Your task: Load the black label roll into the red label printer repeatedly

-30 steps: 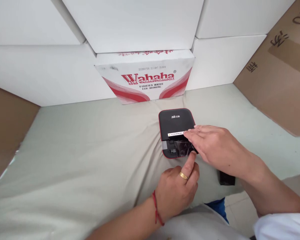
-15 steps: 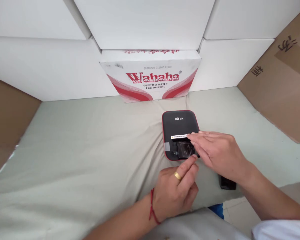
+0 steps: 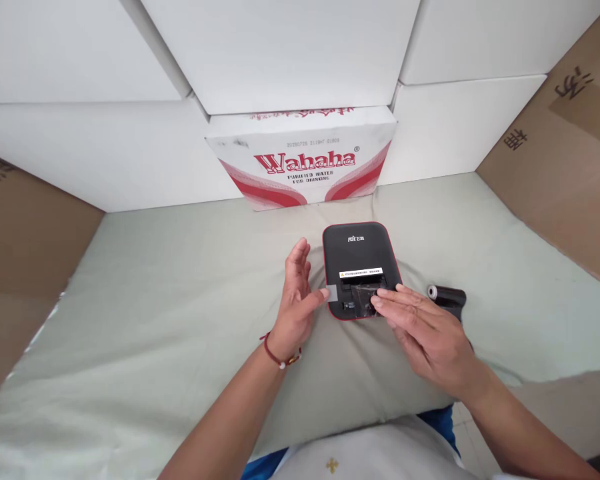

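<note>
A black device with a red rim and white lettering (image 3: 360, 250) lies on the cloth; it looks like a small printer. A white warning strip (image 3: 361, 273) crosses it above an open slot. Over its lower part lies a dark, shiny film (image 3: 363, 300). My right hand (image 3: 433, 333) rests its outstretched fingertips on that film, fingers close together. Beside the device's left edge is my left hand (image 3: 297, 300), its fingers raised and apart. Its thumb tip is at the grey tape tab (image 3: 333, 293).
A roll of black film (image 3: 447, 295) lies right of the device, partly behind my right hand. A Wahaha water carton (image 3: 310, 160) stands at the back against white boxes (image 3: 300, 53). Brown cardboard (image 3: 570, 173) rises on the right and on the left (image 3: 25, 267).
My left hand has moved from the device's lower edge to its left side and opened. My right hand has shifted slightly down, with its fingertips now on the film. The black roll has come into view.
</note>
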{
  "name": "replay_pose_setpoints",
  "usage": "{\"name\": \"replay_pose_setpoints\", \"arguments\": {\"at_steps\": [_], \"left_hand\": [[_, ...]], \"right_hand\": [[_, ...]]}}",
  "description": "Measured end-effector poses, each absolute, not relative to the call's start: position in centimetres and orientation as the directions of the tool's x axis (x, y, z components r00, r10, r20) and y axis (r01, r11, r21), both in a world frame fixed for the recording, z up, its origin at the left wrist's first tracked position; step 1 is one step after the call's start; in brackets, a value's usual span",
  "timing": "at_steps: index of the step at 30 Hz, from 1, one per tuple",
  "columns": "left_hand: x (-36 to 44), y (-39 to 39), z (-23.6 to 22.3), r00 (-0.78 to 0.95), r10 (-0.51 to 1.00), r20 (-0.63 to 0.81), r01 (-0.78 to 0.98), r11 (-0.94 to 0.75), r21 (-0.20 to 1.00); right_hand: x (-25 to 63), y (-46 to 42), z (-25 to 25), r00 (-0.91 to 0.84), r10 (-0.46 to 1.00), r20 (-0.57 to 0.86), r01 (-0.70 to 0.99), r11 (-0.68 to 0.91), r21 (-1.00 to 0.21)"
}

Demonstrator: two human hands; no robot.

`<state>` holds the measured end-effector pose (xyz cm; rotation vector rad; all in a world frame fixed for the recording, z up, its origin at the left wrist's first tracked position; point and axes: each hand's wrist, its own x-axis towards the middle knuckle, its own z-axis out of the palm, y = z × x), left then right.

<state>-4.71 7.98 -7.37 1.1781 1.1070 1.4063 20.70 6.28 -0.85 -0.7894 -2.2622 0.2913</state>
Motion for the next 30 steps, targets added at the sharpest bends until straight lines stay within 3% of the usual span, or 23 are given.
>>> {"name": "replay_pose_setpoints", "arguments": {"at_steps": [9, 15, 19, 22, 25, 27, 30], "left_hand": [[-3.3, 9.2, -8.3, -0.027, 0.999, 0.047, -0.343, -0.054, 0.938], [-2.8, 9.0, -8.7, 0.017, 0.996, 0.083, -0.344, -0.072, 0.936], [-2.7, 9.1, -9.3, 0.017, 0.996, 0.09, -0.446, -0.073, 0.892], [-2.6, 9.3, -9.7, 0.011, 0.993, 0.114, -0.487, -0.094, 0.868], [-2.5, 9.4, -9.9, 0.012, 0.992, 0.123, -0.479, -0.102, 0.872], [-2.5, 9.4, -10.1, 0.021, 0.992, 0.126, -0.475, -0.101, 0.874], [-2.5, 9.5, -10.2, 0.032, 0.99, 0.136, -0.477, -0.105, 0.873]], "right_hand": [[20.7, 6.5, -0.9, -0.559, 0.612, 0.559, 0.455, 0.79, -0.41], [20.4, 6.7, 0.0, -0.575, 0.612, 0.543, 0.481, 0.79, -0.381], [19.8, 8.4, 1.8, -0.559, 0.664, 0.497, 0.543, 0.746, -0.386], [18.2, 10.9, 3.4, -0.536, 0.774, 0.337, 0.692, 0.631, -0.35], [15.6, 13.5, 4.6, -0.511, 0.859, 0.026, 0.849, 0.51, -0.136], [13.8, 15.0, 4.9, -0.483, 0.861, -0.158, 0.872, 0.489, 0.004], [11.8, 16.5, 4.6, -0.456, 0.835, -0.307, 0.861, 0.502, 0.086]]}}
